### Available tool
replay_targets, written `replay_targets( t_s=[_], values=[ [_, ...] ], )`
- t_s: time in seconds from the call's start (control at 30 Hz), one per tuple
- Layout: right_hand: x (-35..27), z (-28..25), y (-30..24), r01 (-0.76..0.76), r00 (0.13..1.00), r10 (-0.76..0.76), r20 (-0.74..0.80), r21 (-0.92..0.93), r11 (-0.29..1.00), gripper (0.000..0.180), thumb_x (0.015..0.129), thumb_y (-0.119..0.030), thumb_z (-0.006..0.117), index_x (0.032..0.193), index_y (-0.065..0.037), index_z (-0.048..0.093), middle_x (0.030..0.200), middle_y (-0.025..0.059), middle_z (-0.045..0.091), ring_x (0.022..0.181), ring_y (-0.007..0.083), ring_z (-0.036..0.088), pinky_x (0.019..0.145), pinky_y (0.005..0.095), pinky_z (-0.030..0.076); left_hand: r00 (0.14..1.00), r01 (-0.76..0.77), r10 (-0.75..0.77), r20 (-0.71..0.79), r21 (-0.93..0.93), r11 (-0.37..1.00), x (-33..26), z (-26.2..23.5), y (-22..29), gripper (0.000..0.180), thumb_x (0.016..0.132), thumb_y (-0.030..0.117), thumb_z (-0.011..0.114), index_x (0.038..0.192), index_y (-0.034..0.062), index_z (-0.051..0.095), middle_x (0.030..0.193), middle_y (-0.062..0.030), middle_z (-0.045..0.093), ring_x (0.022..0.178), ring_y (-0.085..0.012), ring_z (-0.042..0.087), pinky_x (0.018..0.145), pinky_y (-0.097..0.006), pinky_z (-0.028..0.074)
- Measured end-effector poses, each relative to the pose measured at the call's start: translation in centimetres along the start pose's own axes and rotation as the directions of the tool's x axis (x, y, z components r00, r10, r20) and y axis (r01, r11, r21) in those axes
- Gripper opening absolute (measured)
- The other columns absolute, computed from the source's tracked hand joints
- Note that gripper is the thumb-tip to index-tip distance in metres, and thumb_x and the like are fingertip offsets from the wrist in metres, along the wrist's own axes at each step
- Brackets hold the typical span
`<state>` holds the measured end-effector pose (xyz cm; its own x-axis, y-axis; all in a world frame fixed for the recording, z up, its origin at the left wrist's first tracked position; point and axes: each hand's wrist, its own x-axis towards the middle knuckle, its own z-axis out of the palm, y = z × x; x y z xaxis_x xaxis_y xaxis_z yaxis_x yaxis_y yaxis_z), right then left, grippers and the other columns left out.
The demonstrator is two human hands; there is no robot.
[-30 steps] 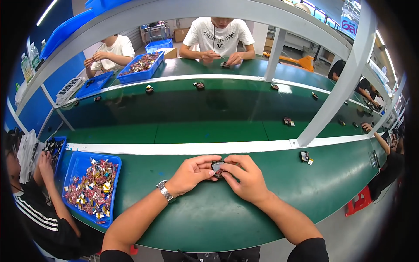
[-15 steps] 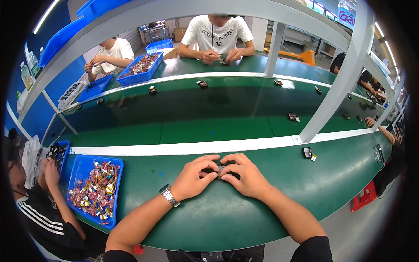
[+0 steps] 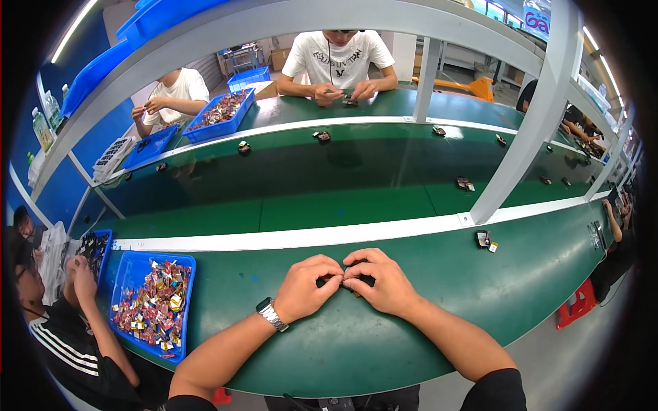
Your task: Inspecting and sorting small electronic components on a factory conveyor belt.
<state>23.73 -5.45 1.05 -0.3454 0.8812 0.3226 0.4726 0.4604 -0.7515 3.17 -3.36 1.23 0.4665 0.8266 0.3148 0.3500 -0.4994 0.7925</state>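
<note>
Both hands meet over the green worktop [image 3: 301,363], fingertips together around a small dark part [image 3: 351,290]. Thumb and fingers of my left hand [image 3: 308,288] pinch its left side. My right hand [image 3: 385,282] grips it from the other side, thumb and forefinger nearly touching the left fingertips. Most of the part is covered by fingers, so its exact kind cannot be made out; a yellowish bit shows underneath. Off to the right lies an open small black case [image 3: 483,240] with a white and yellow piece beside it.
At left stands a blue bin [image 3: 189,318] heaped with small red, yellow and white pieces. A white rail [image 3: 288,240] separates the worktop from a green belt [image 3: 308,209] carrying several small parts. A grey post [image 3: 524,130] rises at right. Co-workers sit left, right and opposite.
My fingertips have drawn closer together, covering more of the small part. My left hand is slightly lower. At far right, a co-worker's arm has shifted. The view has moved slightly.
</note>
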Motion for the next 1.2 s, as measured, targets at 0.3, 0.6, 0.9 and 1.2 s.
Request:
replay_targets(
  t_s=[0.3, 0.6, 0.9, 1.2],
  values=[
    [-0.09, 0.18, 0.12, 0.014, 1.000, -0.014, -0.027, -0.001, 1.000, 0.010, 0.085, -0.013, 0.072, 0.093, -0.006, 0.072, 0.113, 0.0048, 0.063, 0.107, 0.0250, 0.058, 0.088, 0.0368, 0.050, 1.000, -0.004, 0.004, 0.007, -0.003, 1.000, 0.01, -0.12, -0.31, 0.013, 0.086, 0.005, 0.067, 0.097, 0.0000, 0.072, 0.096, -0.0099, 0.071, 0.081, -0.0200, 0.069, 0.073, -0.029, 0.055],
    [-0.06, 0.44, 0.19, 0.021, 0.997, -0.020, -0.080, 0.011, 1.000, 0.010, 0.081, -0.012, 0.076, 0.090, -0.008, 0.074, 0.108, 0.0043, 0.067, 0.103, 0.0237, 0.061, 0.085, 0.0358, 0.052, 0.998, 0.058, -0.058, 0.000, 0.001, 0.998, 0.08, -0.16, 0.07, 0.012, 0.086, 0.005, 0.068, 0.095, 0.0006, 0.073, 0.095, -0.0093, 0.072, 0.078, -0.0181, 0.069, 0.071, -0.028, 0.055],
    [-0.22, 0.43, 0.27, -0.015, 0.998, 0.017, -0.057, 0.024, 1.000, 0.010, 0.084, -0.014, 0.073, 0.092, -0.007, 0.072, 0.109, 0.0037, 0.065, 0.104, 0.0239, 0.059, 0.086, 0.0358, 0.051, 0.999, 0.020, -0.021, -0.047, -0.032, 0.999, 0.00, 0.09, 0.02, 0.010, 0.085, 0.005, 0.068, 0.091, -0.0012, 0.072, 0.093, -0.0101, 0.071, 0.075, -0.0179, 0.069, 0.068, -0.028, 0.056],
    [-0.13, 0.55, 0.29, 0.012, 0.997, -0.010, -0.071, 0.020, 1.000, 0.008, 0.084, -0.012, 0.073, 0.089, -0.007, 0.071, 0.107, 0.0035, 0.064, 0.101, 0.0238, 0.058, 0.086, 0.0361, 0.050, 0.997, 0.035, -0.034, -0.075, 0.016, 0.999, -0.13, 0.36, 0.35, 0.008, 0.082, 0.005, 0.070, 0.088, -0.0003, 0.072, 0.092, -0.0099, 0.071, 0.075, -0.0171, 0.070, 0.069, -0.027, 0.057]
  ],
)
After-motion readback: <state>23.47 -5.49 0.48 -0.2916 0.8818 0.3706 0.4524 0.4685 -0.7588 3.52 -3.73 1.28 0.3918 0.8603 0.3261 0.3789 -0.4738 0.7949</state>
